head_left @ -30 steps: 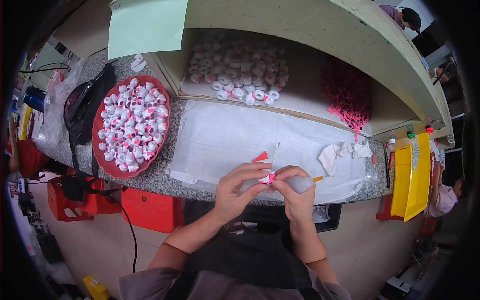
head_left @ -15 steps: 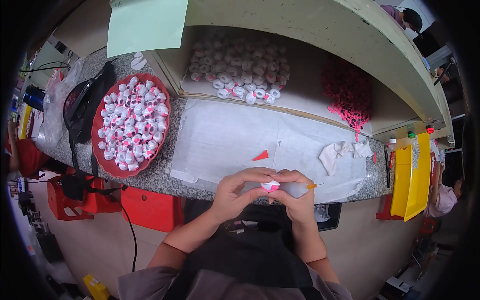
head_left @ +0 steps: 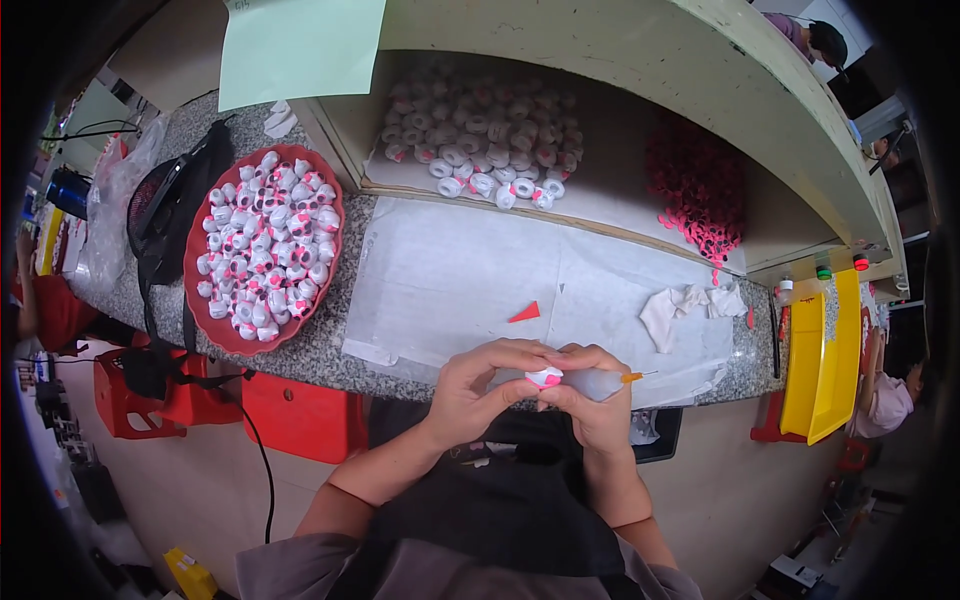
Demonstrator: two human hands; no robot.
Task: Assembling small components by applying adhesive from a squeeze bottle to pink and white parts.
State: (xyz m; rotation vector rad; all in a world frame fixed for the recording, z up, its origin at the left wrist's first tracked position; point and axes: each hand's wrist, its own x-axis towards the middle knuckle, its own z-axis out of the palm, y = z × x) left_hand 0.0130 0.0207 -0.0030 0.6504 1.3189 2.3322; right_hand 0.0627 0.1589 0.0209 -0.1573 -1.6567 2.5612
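Close together over the bench's near edge, my two hands meet around a small white-and-pink toy piece. My left hand pinches it from the left, thumb below and fingers curled above. My right hand has its thumb and fingertips against the piece's right side. Tucked in that same hand is a translucent glue bottle, its orange needle tip pointing right, away from the piece. Fingers hide part of both things. On the white paper beyond lies a red pointed scrap.
A red scalloped tray heaped with white-and-pink pieces stands left. White pieces and small pink parts fill the shelf behind. A crumpled white cloth lies right, near yellow bins. Red stools sit below; people work at both sides.
The toy piece has turned slightly between my fingers, showing more white and its pink part at the right. The bottle's needle has shifted a little right and down.
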